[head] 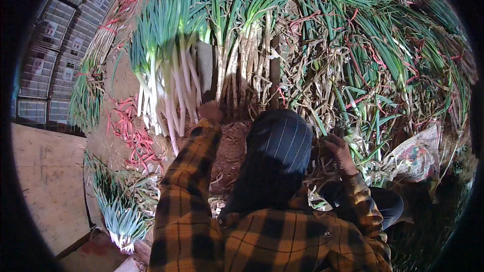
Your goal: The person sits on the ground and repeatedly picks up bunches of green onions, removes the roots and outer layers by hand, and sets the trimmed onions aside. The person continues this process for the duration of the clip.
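My left hand (210, 112) is at the lower ends of the stalks, between two groups of long green onions. Left of it lean clean white-stemmed onions (179, 79) with green tops. Just beyond the hand stand onions with dry brown outer skins (245, 60). The fingers are turned away from me, so their grip is hidden. My right hand (336, 153) hangs with curled fingers beside my knee, close to a heap of stripped onion leaves and husks (314, 68). Shadow hides whether anything is in it.
My bent knee (280, 139) rises between my hands. Red ties (134, 136) lie on the ground at left. Stacked plastic crates (41, 64) and a wooden board (49, 185) line the left side. A small onion bunch (126, 223) lies lower left; a printed sack (414, 156) is at right.
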Action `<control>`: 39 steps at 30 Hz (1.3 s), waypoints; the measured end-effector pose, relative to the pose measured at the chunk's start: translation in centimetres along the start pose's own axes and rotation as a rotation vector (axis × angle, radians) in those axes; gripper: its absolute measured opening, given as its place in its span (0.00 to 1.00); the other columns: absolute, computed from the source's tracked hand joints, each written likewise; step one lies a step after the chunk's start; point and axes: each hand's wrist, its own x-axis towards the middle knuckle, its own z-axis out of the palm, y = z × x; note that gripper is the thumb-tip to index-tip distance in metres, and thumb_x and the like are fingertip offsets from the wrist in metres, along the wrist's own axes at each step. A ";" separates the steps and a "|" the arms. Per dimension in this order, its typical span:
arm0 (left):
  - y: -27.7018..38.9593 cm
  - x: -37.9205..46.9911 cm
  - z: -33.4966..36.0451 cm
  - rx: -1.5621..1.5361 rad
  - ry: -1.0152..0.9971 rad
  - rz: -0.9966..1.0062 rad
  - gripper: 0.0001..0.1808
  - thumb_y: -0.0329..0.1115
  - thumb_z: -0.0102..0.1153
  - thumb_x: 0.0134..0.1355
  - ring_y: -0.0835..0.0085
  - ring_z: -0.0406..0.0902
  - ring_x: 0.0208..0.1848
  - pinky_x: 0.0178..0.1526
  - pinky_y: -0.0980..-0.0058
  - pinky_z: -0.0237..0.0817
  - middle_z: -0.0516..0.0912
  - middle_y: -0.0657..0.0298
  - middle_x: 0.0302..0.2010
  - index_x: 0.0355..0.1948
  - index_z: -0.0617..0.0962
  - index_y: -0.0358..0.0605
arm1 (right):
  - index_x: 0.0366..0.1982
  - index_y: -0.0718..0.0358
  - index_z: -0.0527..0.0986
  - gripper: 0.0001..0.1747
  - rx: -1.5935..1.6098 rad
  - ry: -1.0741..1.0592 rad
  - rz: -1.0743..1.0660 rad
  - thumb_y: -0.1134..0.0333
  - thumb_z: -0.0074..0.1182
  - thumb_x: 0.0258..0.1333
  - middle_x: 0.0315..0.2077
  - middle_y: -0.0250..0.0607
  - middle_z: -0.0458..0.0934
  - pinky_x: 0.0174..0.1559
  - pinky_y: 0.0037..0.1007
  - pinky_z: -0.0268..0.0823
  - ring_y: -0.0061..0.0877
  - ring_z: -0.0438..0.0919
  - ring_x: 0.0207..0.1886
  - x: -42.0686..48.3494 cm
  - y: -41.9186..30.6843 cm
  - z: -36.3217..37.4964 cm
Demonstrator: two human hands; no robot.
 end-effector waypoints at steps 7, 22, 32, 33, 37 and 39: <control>-0.8 3.6 -11.9 -0.581 -0.096 0.055 0.24 0.49 0.64 0.49 0.68 0.79 0.25 0.33 0.68 0.71 0.82 0.53 0.23 0.21 0.80 0.32 | 0.40 0.70 0.75 0.13 -0.203 -0.130 -0.036 0.69 0.53 0.54 0.33 0.38 0.80 0.36 0.26 0.70 0.22 0.77 0.35 1.9 7.1 -2.0; -0.7 8.1 -5.3 -1.030 0.051 0.191 0.13 0.39 0.68 0.44 0.68 0.80 0.25 0.29 0.67 0.71 0.82 0.58 0.22 0.24 0.82 0.39 | 0.37 0.67 0.76 0.14 -0.166 -0.015 0.206 0.65 0.55 0.52 0.27 0.34 0.78 0.28 0.23 0.67 0.18 0.74 0.26 1.8 9.1 -0.1; 0.8 8.8 -13.4 -0.494 0.429 -0.261 0.25 0.42 0.61 0.51 0.51 0.79 0.34 0.35 0.56 0.70 0.81 0.47 0.31 0.47 0.74 0.37 | 0.38 0.70 0.76 0.13 -0.111 -0.040 0.145 0.68 0.56 0.51 0.29 0.38 0.80 0.30 0.25 0.71 0.20 0.77 0.28 2.4 11.2 1.0; 2.1 8.7 -9.9 -0.449 0.434 -0.319 0.23 0.42 0.60 0.52 0.53 0.80 0.32 0.33 0.58 0.70 0.81 0.48 0.30 0.44 0.74 0.37 | 0.38 0.69 0.76 0.13 -0.118 -0.024 0.175 0.68 0.56 0.51 0.29 0.38 0.80 0.31 0.24 0.71 0.19 0.77 0.29 2.3 11.6 0.7; 6.4 7.1 0.1 -0.317 0.349 -0.413 0.18 0.45 0.57 0.54 0.59 0.80 0.26 0.25 0.62 0.69 0.82 0.52 0.27 0.34 0.76 0.37 | 0.37 0.68 0.77 0.12 -0.345 0.007 0.146 0.67 0.56 0.52 0.28 0.37 0.80 0.30 0.25 0.70 0.18 0.77 0.29 2.3 12.6 -0.5; 6.7 6.6 1.0 -0.379 0.155 -0.222 0.19 0.47 0.54 0.56 0.57 0.80 0.27 0.27 0.60 0.70 0.82 0.50 0.27 0.35 0.77 0.38 | 0.37 0.68 0.76 0.13 -0.286 0.033 0.263 0.66 0.56 0.52 0.28 0.38 0.80 0.30 0.25 0.70 0.18 0.77 0.29 1.6 10.9 -0.3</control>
